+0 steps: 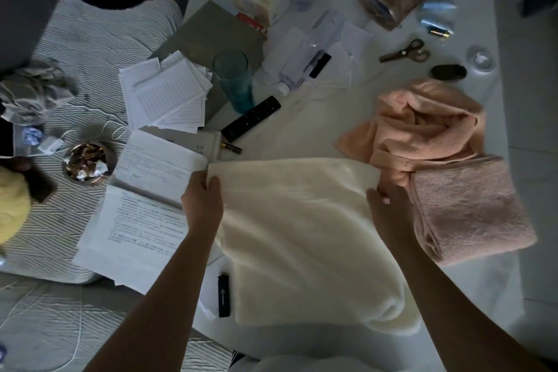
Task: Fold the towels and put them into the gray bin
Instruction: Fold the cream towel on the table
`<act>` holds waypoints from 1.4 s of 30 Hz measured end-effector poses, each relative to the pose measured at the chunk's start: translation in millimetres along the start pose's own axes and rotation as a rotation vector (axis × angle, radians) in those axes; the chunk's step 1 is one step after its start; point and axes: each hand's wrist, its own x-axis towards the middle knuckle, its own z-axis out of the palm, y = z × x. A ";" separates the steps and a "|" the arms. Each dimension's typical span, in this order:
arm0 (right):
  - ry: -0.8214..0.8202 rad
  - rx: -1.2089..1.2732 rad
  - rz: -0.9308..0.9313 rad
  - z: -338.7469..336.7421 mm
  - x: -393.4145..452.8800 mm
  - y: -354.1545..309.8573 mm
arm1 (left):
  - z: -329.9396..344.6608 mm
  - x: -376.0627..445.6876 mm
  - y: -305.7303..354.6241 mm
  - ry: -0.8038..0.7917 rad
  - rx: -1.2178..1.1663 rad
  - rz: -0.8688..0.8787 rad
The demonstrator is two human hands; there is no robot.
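Note:
A cream towel is spread over the near part of the white table. My left hand pinches its far left corner, and my right hand grips its far right corner. To the right lies a folded dusty-pink towel, touching the cream one's right side. Behind it sits a crumpled peach towel. No gray bin shows anywhere in view.
Loose papers lie left of the towel, a black lighter at its near left edge. Farther back stand a teal glass, a remote, scissors and bottles. A striped cushion with a small bowl is at left.

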 end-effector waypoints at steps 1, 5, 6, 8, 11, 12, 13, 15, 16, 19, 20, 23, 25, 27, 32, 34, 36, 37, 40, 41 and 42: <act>-0.033 -0.022 0.003 3.4 0.5 2.3 | -2.1 0.1 0.3 0.022 -0.056 -0.009; -0.026 -0.091 0.138 12.3 10.1 0.2 | -8.2 -0.3 1.4 0.147 -0.043 0.197; -0.047 -0.113 0.184 14.1 12.0 -1.8 | -8.5 -2.6 1.8 0.133 -0.004 0.262; -0.107 -0.136 0.238 13.5 14.9 -4.9 | -3.5 -11.1 1.5 -0.058 0.078 0.355; 0.019 -0.121 0.184 -5.8 27.4 -9.6 | 14.0 -34.0 -0.3 -0.445 0.366 0.442; 0.103 -0.113 0.156 -16.4 35.2 -12.3 | 19.5 -39.2 -0.1 -0.500 0.406 0.477; 0.182 -0.093 0.136 -27.0 43.5 -15.7 | 24.1 -40.9 1.8 -0.530 0.416 0.506; 0.234 -0.069 0.142 -43.3 58.7 -19.8 | 32.1 -38.7 6.4 -0.567 0.470 0.568; 0.189 -0.105 0.158 -47.9 63.3 -19.5 | 35.0 -37.2 9.0 -0.573 0.511 0.585; -0.042 -0.220 0.164 -50.6 57.0 -13.8 | 38.0 -39.2 15.8 -0.513 0.521 0.557; -0.056 -0.210 0.132 -49.4 48.1 -11.7 | 35.9 -43.4 15.9 -0.475 0.481 0.541; -0.043 -0.174 0.048 -43.3 7.1 -1.8 | 24.0 -68.7 6.9 -0.374 0.344 0.509; -0.092 -0.210 0.046 -39.7 -25.2 11.7 | 16.8 -96.1 -6.8 -0.336 0.300 0.542; -0.118 -0.253 0.029 -38.3 -56.2 29.5 | 12.3 -125.2 -24.8 -0.347 0.294 0.570; -0.180 -0.252 0.152 -52.9 -114.9 81.2 | 5.0 -183.1 -75.0 -0.476 0.440 0.550; -0.137 -0.218 0.225 -61.4 -127.6 97.3 | 3.8 -195.1 -89.1 -0.432 0.436 0.525; -0.053 -0.172 0.290 -68.6 -132.5 109.1 | 3.4 -200.1 -95.7 -0.366 0.363 0.406; -0.013 -0.117 0.345 -72.1 -132.9 112.8 | 3.7 -201.3 -97.6 -0.348 0.307 0.309; -0.051 0.064 0.437 -82.4 -134.4 123.9 | 4.5 -212.0 -101.4 -0.303 0.100 0.010; -0.111 0.084 0.434 -85.1 -134.7 127.1 | 5.4 -216.1 -102.4 -0.291 0.038 -0.079; -0.172 0.110 0.421 -87.7 -135.7 130.8 | 6.0 -220.2 -103.7 -0.286 -0.017 -0.154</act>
